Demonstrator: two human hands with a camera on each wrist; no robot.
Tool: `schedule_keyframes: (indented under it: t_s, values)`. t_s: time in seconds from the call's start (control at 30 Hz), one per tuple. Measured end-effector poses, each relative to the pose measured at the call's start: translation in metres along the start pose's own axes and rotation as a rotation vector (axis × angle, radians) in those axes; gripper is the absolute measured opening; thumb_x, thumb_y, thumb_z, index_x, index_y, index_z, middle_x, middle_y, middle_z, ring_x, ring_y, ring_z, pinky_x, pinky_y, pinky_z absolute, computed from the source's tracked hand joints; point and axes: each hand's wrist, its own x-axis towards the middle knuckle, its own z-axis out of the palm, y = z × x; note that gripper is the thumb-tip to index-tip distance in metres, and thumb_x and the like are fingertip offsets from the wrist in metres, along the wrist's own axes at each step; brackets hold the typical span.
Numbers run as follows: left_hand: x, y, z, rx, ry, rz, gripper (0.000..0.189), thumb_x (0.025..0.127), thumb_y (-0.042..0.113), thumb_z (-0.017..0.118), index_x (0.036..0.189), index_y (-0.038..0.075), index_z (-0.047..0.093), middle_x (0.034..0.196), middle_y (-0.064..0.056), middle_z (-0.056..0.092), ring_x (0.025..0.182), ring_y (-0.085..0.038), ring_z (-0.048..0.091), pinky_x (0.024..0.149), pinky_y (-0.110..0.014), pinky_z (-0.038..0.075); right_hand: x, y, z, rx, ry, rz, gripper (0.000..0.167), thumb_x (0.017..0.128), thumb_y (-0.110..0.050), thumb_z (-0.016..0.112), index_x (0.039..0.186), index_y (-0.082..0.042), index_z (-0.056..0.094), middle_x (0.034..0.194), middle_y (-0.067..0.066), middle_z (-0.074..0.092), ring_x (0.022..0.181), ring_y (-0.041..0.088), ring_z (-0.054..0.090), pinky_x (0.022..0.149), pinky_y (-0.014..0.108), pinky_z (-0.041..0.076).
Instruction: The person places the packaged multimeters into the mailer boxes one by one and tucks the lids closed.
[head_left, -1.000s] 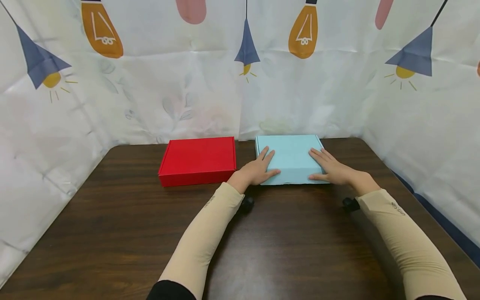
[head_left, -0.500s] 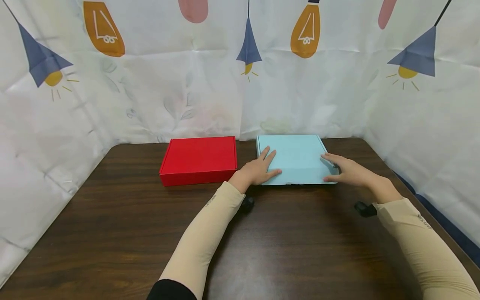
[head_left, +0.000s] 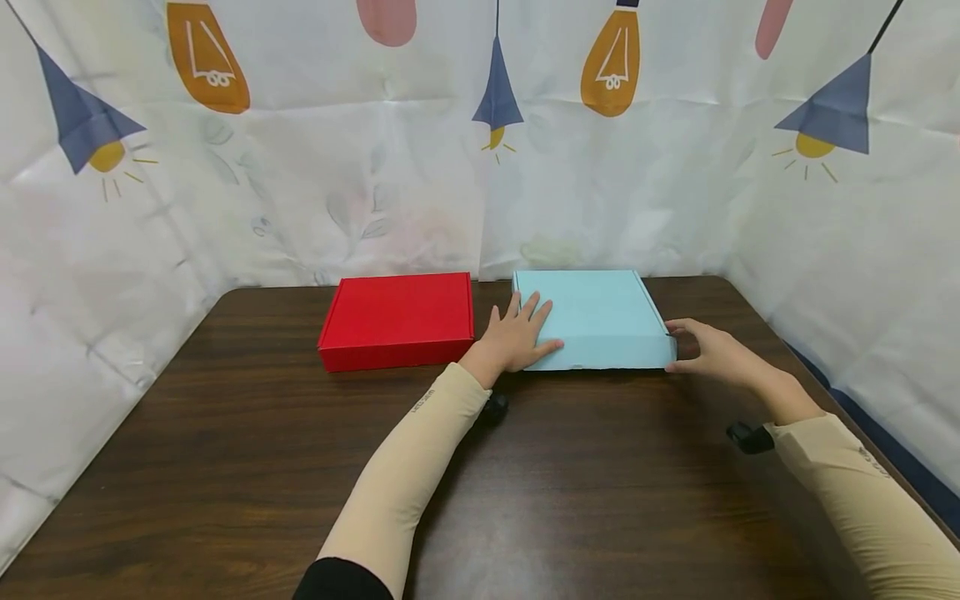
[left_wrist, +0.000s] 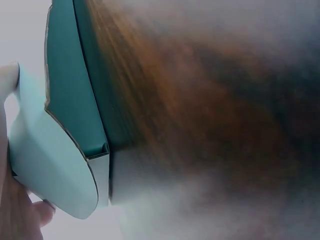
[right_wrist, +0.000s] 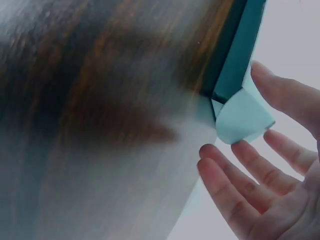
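A light blue cardboard box (head_left: 596, 310) lies at the back right of the table. My left hand (head_left: 510, 338) rests with spread fingers across its left edge, the thumb by the front. In the left wrist view a rounded flap (left_wrist: 55, 155) sticks out at the box's end, with parts of the left hand (left_wrist: 17, 212) behind it. The right hand (head_left: 716, 354) is at the box's right front corner. In the right wrist view its loosely bent fingers (right_wrist: 240, 192) lie beside another protruding side flap (right_wrist: 243, 119); the thumb is near the front edge. Firm contact there is unclear.
Left of the blue box lies a red box (head_left: 405, 312), closed, with a narrow gap between them. Both sit on a dark wooden table (head_left: 225, 450). A patterned white cloth (head_left: 420, 183) hangs behind and along the sides.
My right hand has slid off the blue lid toward the right, to the front corner. My left hand has stayed on the left side, with its fingers now more spread. Both boxes stand still.
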Motion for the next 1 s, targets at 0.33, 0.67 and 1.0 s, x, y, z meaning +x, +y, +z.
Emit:
schedule_keyframes:
  t_s: [0.33,0.67,1.0]
  values:
    - [0.003,-0.002,0.001,-0.141,-0.023,0.0,0.082,0.104,0.06,0.042,0.167,0.022,0.005,0.173,-0.003,-0.003,0.156,-0.032,-0.009,0.12,-0.063,0.017,0.007,0.001,0.005,0.006,0.027,0.061,0.084,0.085,-0.015,0.086,0.143,0.017,0.033,0.138,0.043,0.042,0.111,0.052,0.061,0.085,0.057,0.055]
    - [0.003,-0.002,0.001,-0.158,-0.027,-0.002,0.083,0.104,0.06,0.043,0.167,0.023,0.005,0.173,-0.003,-0.003,0.156,-0.032,-0.01,0.119,-0.064,0.02,0.005,0.002,0.009,-0.007,0.037,0.061,0.092,0.086,-0.018,0.085,0.146,0.017,0.025,0.137,0.045,0.043,0.11,0.053,0.061,0.084,0.058,0.054]
    - [0.001,-0.006,0.0,-0.193,-0.032,0.004,0.083,0.103,0.06,0.043,0.167,0.022,0.006,0.173,-0.004,-0.003,0.156,-0.032,-0.011,0.12,-0.064,0.014,-0.003,0.011,0.007,0.074,-0.014,0.02,0.09,0.093,-0.03,0.078,0.154,0.007,0.023,0.141,0.04,0.048,0.109,0.042,0.063,0.082,0.051,0.055]
